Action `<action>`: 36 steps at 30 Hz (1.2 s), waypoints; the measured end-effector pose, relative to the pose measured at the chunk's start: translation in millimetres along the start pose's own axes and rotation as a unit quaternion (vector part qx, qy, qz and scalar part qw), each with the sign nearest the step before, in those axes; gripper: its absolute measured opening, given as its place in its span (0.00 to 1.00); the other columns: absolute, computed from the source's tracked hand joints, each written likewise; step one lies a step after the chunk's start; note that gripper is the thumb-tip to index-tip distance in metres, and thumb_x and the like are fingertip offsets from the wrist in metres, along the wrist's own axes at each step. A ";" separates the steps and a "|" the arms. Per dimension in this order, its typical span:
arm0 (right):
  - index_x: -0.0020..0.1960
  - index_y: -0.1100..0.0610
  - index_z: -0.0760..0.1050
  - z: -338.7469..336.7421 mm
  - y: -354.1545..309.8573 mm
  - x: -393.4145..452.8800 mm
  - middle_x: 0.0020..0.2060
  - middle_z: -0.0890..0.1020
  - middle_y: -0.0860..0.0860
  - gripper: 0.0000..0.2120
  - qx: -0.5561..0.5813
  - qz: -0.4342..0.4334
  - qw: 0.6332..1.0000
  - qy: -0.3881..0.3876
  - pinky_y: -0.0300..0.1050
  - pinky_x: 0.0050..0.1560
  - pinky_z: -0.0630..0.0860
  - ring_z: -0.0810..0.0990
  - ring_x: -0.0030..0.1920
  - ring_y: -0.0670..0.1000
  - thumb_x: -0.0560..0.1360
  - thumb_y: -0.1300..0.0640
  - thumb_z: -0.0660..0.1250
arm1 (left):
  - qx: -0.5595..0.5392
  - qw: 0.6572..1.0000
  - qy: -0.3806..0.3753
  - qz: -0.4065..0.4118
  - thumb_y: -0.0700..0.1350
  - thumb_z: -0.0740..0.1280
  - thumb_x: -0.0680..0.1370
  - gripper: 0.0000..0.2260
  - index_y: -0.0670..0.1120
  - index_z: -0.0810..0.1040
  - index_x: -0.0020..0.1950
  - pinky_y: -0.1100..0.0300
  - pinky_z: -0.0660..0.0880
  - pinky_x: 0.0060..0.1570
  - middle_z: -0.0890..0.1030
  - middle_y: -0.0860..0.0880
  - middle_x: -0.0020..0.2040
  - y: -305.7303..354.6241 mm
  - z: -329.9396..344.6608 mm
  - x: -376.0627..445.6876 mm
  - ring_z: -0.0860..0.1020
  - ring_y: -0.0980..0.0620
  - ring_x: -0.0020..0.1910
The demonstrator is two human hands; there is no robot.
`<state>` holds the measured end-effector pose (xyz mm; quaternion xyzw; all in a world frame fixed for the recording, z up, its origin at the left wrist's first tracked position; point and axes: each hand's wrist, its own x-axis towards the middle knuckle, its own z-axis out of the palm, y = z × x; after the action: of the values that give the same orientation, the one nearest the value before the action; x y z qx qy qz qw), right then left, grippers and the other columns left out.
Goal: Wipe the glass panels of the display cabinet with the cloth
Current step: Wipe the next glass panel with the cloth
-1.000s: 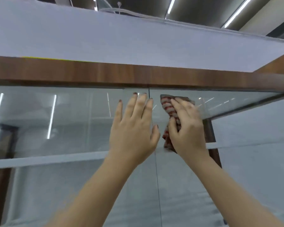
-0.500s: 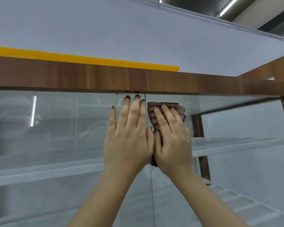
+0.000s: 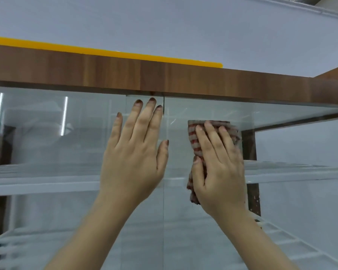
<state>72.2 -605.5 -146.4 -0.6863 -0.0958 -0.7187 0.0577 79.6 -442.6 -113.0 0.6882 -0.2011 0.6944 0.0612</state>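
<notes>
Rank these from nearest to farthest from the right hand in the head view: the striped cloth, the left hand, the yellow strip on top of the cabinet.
1. Red-and-grey striped cloth: pressed to the glass under the right hand.
2. Left hand: just to its left, flat on the neighbouring glass panel, across the seam.
3. Yellow strip: above and to the left, on the wooden cabinet top.

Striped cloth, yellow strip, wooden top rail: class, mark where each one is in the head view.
Striped cloth (image 3: 195,141), head view: exposed left edge beside the fingers.
Yellow strip (image 3: 125,53), head view: middle of its length.
Wooden top rail (image 3: 105,72), head view: front face, left of the glass seam.
</notes>
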 end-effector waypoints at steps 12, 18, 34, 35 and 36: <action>0.73 0.52 0.61 -4.1 22.0 12.7 0.72 0.64 0.49 0.25 -0.002 0.015 1.000 0.001 0.53 0.70 0.56 0.58 0.73 0.50 0.76 0.52 0.53 | 0.012 1.000 -0.013 -0.005 0.52 0.51 0.79 0.26 0.43 0.58 0.75 0.49 0.50 0.72 0.61 0.45 0.74 -0.2 -0.4 -2.3 0.56 0.47 0.74; 0.72 0.53 0.64 2.5 -9.2 4.2 0.71 0.67 0.50 0.25 0.005 -0.040 0.999 0.001 0.48 0.69 0.54 0.62 0.72 0.52 0.75 0.53 0.55 | 0.008 1.000 -0.013 -0.005 0.52 0.51 0.79 0.26 0.42 0.59 0.75 0.48 0.50 0.71 0.61 0.45 0.74 1.1 -1.3 -1.6 0.56 0.47 0.73; 0.72 0.54 0.63 -10.4 46.3 -3.5 0.71 0.66 0.51 0.25 0.006 0.038 0.999 0.026 0.57 0.68 0.61 0.60 0.72 0.53 0.76 0.53 0.53 | 0.011 1.000 -0.011 -0.014 0.52 0.51 0.78 0.26 0.42 0.59 0.74 0.47 0.50 0.71 0.61 0.45 0.74 3.4 -0.7 -2.1 0.57 0.45 0.73; 0.72 0.55 0.63 -11.4 46.0 -4.3 0.71 0.67 0.51 0.25 0.006 0.033 0.999 0.025 0.57 0.68 0.61 0.61 0.72 0.53 0.75 0.54 0.53 | 0.008 1.000 -0.011 -0.014 0.51 0.52 0.78 0.26 0.42 0.60 0.74 0.47 0.50 0.71 0.62 0.44 0.74 4.9 -1.3 -1.6 0.57 0.45 0.73; 0.72 0.55 0.63 -11.5 45.5 -4.3 0.71 0.67 0.51 0.25 0.005 0.026 0.999 0.023 0.58 0.68 0.62 0.61 0.72 0.53 0.75 0.54 0.53 | 0.006 1.000 -0.010 -0.017 0.51 0.52 0.78 0.25 0.42 0.60 0.73 0.48 0.50 0.71 0.62 0.44 0.73 5.5 -1.7 -1.0 0.58 0.45 0.73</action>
<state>70.9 -652.6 -148.5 -0.6718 -0.0807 -0.7318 0.0818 76.0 -446.9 -115.0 0.6989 -0.1860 0.6874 0.0671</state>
